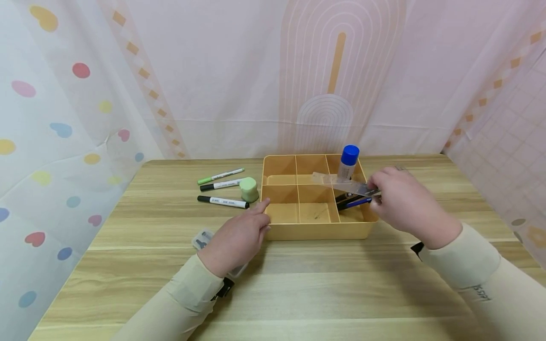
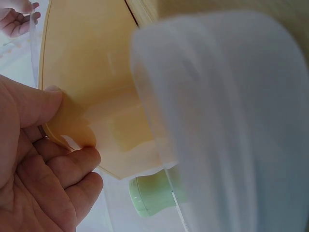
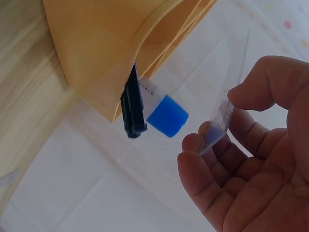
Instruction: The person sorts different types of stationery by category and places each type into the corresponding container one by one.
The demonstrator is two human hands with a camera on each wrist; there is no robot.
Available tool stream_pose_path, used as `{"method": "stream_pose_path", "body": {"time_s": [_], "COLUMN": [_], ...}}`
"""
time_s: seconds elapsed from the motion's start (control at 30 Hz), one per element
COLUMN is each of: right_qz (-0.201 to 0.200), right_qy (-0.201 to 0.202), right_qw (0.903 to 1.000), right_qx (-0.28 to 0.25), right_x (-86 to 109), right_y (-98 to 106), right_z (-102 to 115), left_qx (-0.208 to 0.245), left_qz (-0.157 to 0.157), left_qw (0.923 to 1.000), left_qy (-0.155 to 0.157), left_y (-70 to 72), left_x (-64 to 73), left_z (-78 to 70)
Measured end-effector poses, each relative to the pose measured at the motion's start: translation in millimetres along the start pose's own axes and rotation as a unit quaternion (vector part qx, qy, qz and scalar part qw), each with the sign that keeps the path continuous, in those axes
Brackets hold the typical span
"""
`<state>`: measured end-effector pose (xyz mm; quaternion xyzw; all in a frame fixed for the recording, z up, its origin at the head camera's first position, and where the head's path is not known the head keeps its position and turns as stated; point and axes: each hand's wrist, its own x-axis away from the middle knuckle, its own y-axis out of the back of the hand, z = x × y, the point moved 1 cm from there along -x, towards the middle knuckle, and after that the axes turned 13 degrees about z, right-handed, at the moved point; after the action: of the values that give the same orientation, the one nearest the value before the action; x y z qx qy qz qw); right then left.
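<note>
Clear plastic ruler (image 1: 351,185) is up in the air over the right part of a yellow plastic box (image 1: 315,232) with six compartments, pinched between the thumb and fingers of the person's right hand (image 1: 401,201). From here I see it pass in front of a blue-capped glue stick (image 1: 350,155) standing in the back right compartment. Below it, a slim blue pen (image 1: 356,203) leans in the front right compartment beside some dark pens. The left hand (image 1: 241,237) grips the box at its front left corner, thumb against the wall, with a translucent plastic case (image 1: 201,238) partly hidden under that arm. Left of the box on the tabletop (image 1: 298,293) are a waisted light-green block (image 1: 249,190), two white markers with black caps (image 1: 223,202) and a thin green-and-white marker (image 1: 221,176).
</note>
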<state>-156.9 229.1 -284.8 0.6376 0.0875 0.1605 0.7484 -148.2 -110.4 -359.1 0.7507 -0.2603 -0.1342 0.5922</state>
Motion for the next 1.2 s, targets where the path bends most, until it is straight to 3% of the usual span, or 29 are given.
{"method": "stream_pose_path", "body": {"time_s": [0.13, 0.63, 1.2], "right_qz": [0.002, 0.000, 0.028], "right_qy": [0.004, 0.078, 0.078], "right_qw": [0.9997, 0.9960, 0.9955], "right_qx": [0.025, 0.044, 0.045], "right_x": [-3.3, -17.9, -27.8], "right_y": [-1.9, -14.8, -16.7], "right_z": [5.4, 17.4, 26.5], "left_qx": [-0.002, -0.003, -0.001], "left_qz": [-0.001, -0.001, 0.001], "left_qw": [1.0000, 1.0000, 1.0000], "left_qy": [-0.001, -0.001, -0.002], "left_y": [0.0, -0.8, -0.1], "left_x": [0.2, 0.1, -0.5], "left_z": [0.2, 0.5, 0.1]}}
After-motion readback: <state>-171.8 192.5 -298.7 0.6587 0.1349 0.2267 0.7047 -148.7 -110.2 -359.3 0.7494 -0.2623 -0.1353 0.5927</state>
